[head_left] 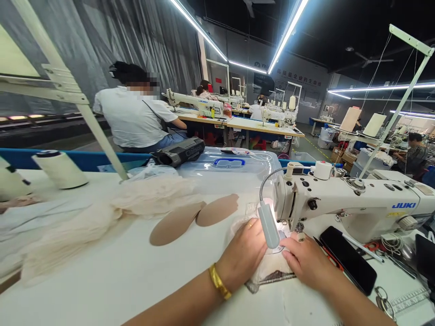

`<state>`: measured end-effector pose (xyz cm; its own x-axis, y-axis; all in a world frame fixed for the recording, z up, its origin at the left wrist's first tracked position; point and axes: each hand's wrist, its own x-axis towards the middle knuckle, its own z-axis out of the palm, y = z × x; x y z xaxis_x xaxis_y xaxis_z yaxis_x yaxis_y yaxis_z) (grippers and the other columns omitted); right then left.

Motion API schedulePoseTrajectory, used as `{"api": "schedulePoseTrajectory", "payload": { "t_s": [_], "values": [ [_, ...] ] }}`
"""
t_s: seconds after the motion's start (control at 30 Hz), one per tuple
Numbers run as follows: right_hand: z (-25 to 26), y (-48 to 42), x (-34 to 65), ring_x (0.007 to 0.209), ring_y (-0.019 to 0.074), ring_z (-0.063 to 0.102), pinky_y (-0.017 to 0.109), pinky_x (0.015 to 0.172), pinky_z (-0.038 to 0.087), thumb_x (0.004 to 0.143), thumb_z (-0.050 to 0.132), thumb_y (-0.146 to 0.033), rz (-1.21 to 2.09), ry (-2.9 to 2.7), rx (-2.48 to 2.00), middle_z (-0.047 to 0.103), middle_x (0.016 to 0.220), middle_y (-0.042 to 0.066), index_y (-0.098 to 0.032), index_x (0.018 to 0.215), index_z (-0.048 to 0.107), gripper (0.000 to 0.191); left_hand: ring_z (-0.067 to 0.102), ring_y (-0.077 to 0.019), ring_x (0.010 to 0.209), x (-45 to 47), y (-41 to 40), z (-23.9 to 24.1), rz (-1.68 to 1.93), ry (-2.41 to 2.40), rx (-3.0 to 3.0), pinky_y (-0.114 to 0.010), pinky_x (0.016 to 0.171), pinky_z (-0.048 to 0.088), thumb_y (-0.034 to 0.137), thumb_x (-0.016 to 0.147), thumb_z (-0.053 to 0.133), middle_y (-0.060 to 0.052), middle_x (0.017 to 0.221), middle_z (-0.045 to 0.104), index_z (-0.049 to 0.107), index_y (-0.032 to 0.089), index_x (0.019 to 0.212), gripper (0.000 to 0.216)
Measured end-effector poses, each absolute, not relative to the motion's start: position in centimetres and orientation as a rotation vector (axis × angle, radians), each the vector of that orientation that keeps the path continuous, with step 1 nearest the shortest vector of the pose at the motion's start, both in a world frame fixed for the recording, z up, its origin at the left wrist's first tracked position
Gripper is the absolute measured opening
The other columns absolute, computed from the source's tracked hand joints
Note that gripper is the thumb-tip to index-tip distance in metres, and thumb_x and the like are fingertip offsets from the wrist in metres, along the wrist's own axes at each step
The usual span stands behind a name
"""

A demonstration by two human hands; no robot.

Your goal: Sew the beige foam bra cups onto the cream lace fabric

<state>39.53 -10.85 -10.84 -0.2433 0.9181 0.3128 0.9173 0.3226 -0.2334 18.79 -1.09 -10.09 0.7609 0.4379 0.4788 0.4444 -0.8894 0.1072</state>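
Cream lacy fabric lies bunched under the needle area of a white JUKI sewing machine. My left hand, with a ring and a gold bracelet, rests flat on this fabric; its fingertips are partly hidden behind the grey lamp. From the right, my right hand has thumb and forefinger closed on the fabric beside the presser foot, the other fingers curled. The lamp's bright light covers the needle, which I cannot make out. A dark, shiny strip shows at the fabric's near edge.
Two brown oval pads lie left of my hands, beside piled cream fabric. A black phone, scissors and a ruler lie right. Behind stands a clear plastic box; a person in white sits beyond.
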Motion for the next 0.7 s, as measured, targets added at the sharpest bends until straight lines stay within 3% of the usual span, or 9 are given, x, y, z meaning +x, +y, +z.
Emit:
{"api": "schedulePoseTrajectory", "payload": {
  "t_s": [0.23, 0.4, 0.5, 0.63, 0.7],
  "values": [
    [-11.8, -10.7, 39.9, 0.086, 0.0247, 0.060, 0.032, 0.071, 0.039, 0.102, 0.050, -0.017, -0.015, -2.224, -1.659, 0.069, 0.099, 0.005, -0.025, 0.115, 0.067, 0.023, 0.067, -0.0275, 0.090, 18.5, -1.7, -9.5, -0.520, -0.894, -2.948, -0.043, 0.082, 0.049, 0.018, 0.095, 0.066, -0.008, 0.099, 0.075, 0.070, 0.019, 0.091, 0.006],
    [-12.0, -10.7, 40.0, 0.085, 0.0244, 0.060, 0.033, 0.071, 0.040, 0.104, 0.050, -0.018, 0.016, -2.218, -1.701, 0.069, 0.098, 0.005, -0.025, 0.112, 0.067, 0.020, 0.069, -0.0336, 0.093, 18.2, -3.0, -9.6, -0.298, -0.972, -2.883, -0.047, 0.081, 0.050, 0.017, 0.101, 0.059, -0.013, 0.090, 0.073, 0.070, 0.015, 0.082, 0.022],
    [-11.7, -10.7, 39.9, 0.081, 0.0228, 0.059, 0.032, 0.069, 0.040, 0.103, 0.050, -0.017, 0.004, -2.216, -1.687, 0.068, 0.096, 0.004, -0.025, 0.110, 0.067, 0.020, 0.070, -0.0336, 0.093, 18.3, -3.4, -9.4, -0.214, -0.972, -2.867, -0.046, 0.079, 0.051, 0.010, 0.101, 0.055, -0.014, 0.093, 0.073, 0.069, 0.015, 0.082, 0.024],
    [-11.3, -10.9, 39.9, 0.077, 0.0220, 0.059, 0.031, 0.066, 0.044, 0.101, 0.052, -0.015, -0.093, -2.232, -1.669, 0.067, 0.088, 0.003, -0.023, 0.103, 0.068, 0.019, 0.072, -0.0354, 0.090, 17.9, -3.8, -8.4, -0.134, -0.937, -2.869, -0.046, 0.075, 0.053, -0.005, 0.088, 0.055, -0.017, 0.099, 0.074, 0.073, 0.012, 0.089, 0.025],
    [-11.4, -11.3, 39.6, 0.080, 0.0226, 0.062, 0.032, 0.069, 0.049, 0.100, 0.053, -0.013, -0.179, -2.257, -1.591, 0.070, 0.093, 0.005, -0.023, 0.115, 0.069, 0.024, 0.073, -0.0335, 0.082, 16.8, -4.6, -7.5, -0.083, -0.914, -2.881, -0.044, 0.072, 0.054, -0.006, 0.083, 0.056, -0.015, 0.093, 0.075, 0.073, 0.013, 0.084, 0.026]
  ]
}}
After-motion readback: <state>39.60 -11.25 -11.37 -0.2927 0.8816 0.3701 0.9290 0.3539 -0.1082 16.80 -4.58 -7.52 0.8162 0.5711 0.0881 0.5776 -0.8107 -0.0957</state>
